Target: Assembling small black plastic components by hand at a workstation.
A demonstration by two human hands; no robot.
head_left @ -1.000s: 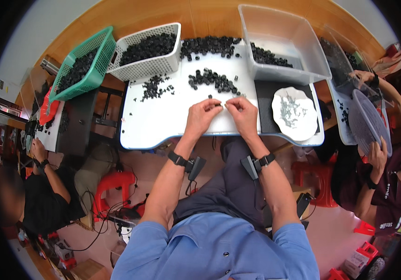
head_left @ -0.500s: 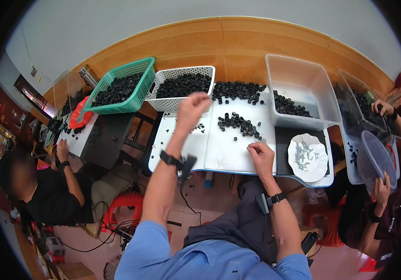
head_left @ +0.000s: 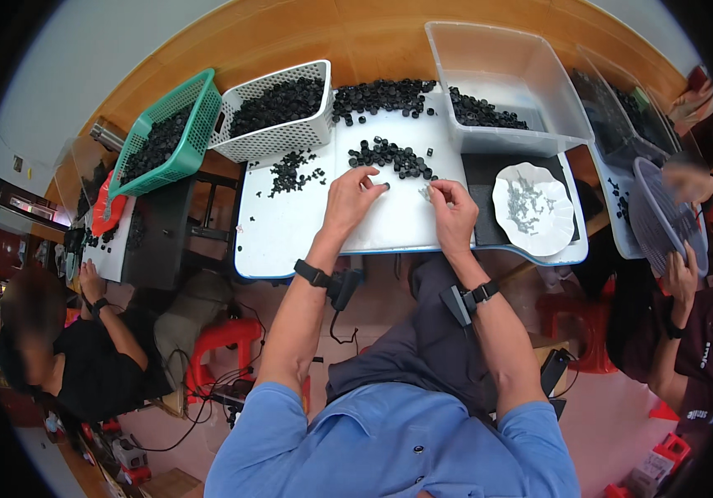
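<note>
My left hand (head_left: 351,199) is over the white work board (head_left: 290,236), thumb and index finger apart. A single black cap (head_left: 386,186) sits right at its thumb tip; whether they touch is hard to tell. My right hand (head_left: 454,214) has thumb and fingers pinched together just to the right, and what they hold, if anything, is too small to make out. Small translucent pieces (head_left: 424,192) lie beside its fingertips. Beyond both hands spreads a group of black caps (head_left: 390,158). Smaller black parts (head_left: 290,174) are scattered to the left.
A white basket (head_left: 273,141) and a green basket (head_left: 161,170), filled with black parts, stand back left. Behind to the right is a clear bin (head_left: 522,137) with black caps. A scalloped white plate (head_left: 562,228) holds translucent pieces. Co-workers sit on both sides.
My left hand has come back from in front of the white basket, toward my right hand and the lone cap. The view has shifted, so the board sits higher in the picture.
</note>
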